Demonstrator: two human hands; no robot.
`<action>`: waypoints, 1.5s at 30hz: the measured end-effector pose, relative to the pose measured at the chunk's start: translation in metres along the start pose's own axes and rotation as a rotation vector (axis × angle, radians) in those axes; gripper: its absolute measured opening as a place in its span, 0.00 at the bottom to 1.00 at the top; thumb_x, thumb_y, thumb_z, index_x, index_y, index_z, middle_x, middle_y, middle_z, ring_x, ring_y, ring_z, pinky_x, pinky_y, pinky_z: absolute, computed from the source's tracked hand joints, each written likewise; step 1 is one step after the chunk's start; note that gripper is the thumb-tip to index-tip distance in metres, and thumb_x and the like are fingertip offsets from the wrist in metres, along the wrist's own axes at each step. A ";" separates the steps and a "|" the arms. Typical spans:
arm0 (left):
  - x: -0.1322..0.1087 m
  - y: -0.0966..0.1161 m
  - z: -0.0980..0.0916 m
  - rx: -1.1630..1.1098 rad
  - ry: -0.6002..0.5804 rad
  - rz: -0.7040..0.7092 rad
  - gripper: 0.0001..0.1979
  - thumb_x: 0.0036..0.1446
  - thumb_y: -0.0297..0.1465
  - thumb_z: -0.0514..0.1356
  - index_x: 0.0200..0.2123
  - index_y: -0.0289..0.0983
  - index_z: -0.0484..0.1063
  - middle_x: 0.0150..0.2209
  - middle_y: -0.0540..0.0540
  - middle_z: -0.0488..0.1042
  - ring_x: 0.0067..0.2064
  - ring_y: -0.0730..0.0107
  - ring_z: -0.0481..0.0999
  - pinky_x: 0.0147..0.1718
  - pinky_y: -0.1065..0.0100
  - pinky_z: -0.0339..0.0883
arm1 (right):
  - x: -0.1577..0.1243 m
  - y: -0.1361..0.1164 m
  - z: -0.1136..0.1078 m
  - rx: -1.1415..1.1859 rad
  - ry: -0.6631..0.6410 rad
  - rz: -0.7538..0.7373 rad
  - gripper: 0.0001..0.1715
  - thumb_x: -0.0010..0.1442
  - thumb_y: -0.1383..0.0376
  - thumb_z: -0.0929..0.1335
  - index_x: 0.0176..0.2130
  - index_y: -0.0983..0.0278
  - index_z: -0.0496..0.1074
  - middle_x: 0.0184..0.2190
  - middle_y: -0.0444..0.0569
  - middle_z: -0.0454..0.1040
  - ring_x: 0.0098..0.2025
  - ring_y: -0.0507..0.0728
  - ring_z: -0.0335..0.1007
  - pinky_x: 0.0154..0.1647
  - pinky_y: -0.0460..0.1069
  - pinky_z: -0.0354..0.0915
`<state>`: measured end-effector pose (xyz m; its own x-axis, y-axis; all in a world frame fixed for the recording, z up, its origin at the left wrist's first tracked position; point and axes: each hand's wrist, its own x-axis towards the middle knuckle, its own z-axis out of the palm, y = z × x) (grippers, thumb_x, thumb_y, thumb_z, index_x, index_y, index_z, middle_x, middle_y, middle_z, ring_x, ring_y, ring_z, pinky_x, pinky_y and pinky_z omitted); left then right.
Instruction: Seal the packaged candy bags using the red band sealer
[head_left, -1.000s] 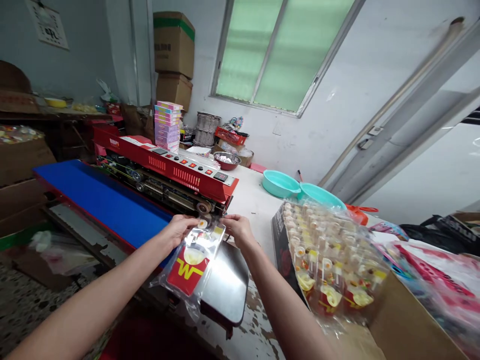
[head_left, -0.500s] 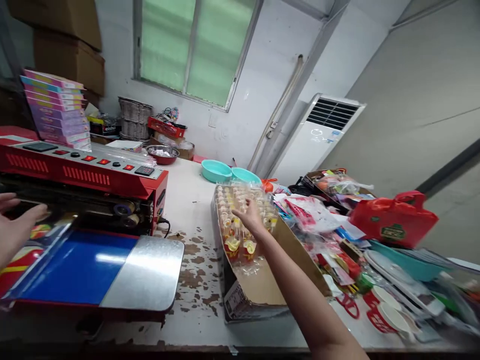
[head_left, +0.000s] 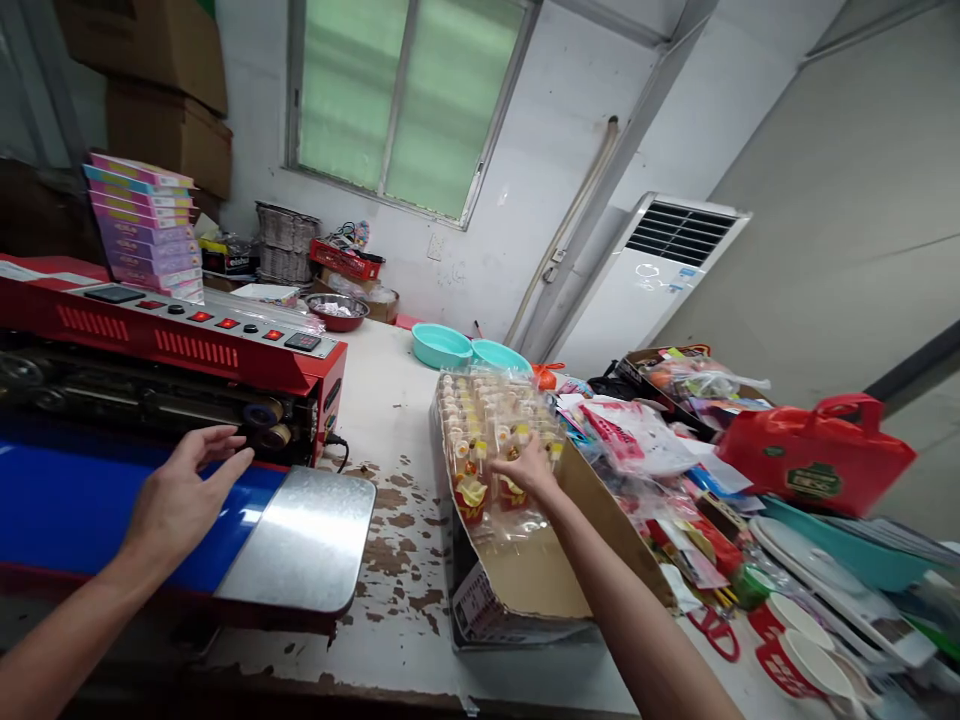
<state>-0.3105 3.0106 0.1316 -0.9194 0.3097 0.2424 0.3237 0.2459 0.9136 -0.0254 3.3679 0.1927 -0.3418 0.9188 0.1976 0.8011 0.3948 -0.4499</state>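
My left hand [head_left: 184, 490] hovers over the blue belt [head_left: 45, 500] of a red sealing machine [head_left: 187, 345]. Its thumb and fingers are curved apart with nothing between them. My right hand [head_left: 529, 468] is in an open cardboard box [head_left: 525, 580], at rows of clear plastic packets [head_left: 471, 492] with small food-shaped pieces and red cups inside. Its thumb and fingers are apart, and the fingertips lie at the packets; whether they press on one is hard to make out.
A metal plate [head_left: 300, 540] ends the belt, beside the box. Turquoise basins [head_left: 442, 345] stand behind. Red scissors [head_left: 714, 632], red-and-white cups [head_left: 806, 660], a red bag [head_left: 817, 455] and loose packaging crowd the right side. Stacked colourful boxes [head_left: 150, 225] rise behind the machine.
My left hand has moved right along the belt. The red-and-yellow packet that lay near it on the belt is out of view. My right hand has shifted slightly toward the box's nearer packets.
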 end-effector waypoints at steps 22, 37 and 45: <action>-0.032 0.078 -0.003 -0.788 -0.824 -0.266 0.24 0.46 0.25 0.65 0.49 0.38 0.67 0.47 0.40 0.75 0.43 0.62 0.77 0.38 0.67 0.69 | -0.077 -0.209 -0.012 0.743 -0.796 -0.579 0.34 0.44 0.52 0.75 0.49 0.58 0.68 0.55 0.53 0.64 0.40 0.57 0.71 0.34 0.50 0.71; 0.003 0.047 0.015 -0.741 -0.369 -0.629 0.10 0.37 0.29 0.66 0.25 0.31 0.71 0.21 0.45 0.73 0.20 0.70 0.72 0.16 0.73 0.61 | -0.097 -0.218 0.069 0.875 -0.830 -0.165 0.24 0.27 0.57 0.80 0.22 0.69 0.73 0.18 0.45 0.72 0.21 0.50 0.66 0.25 0.47 0.62; 0.000 0.043 0.020 -0.712 -0.263 -0.523 0.14 0.44 0.35 0.67 0.27 0.32 0.67 0.23 0.47 0.72 0.19 0.76 0.68 0.16 0.75 0.60 | -0.106 -0.215 0.082 0.975 -0.709 -0.158 0.22 0.27 0.59 0.79 0.20 0.68 0.71 0.18 0.46 0.72 0.21 0.50 0.64 0.24 0.46 0.59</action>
<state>-0.2918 3.0398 0.1637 -0.8012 0.5386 -0.2606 -0.4132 -0.1830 0.8921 -0.2012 3.1859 0.1972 -0.8394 0.5384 -0.0738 0.1254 0.0598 -0.9903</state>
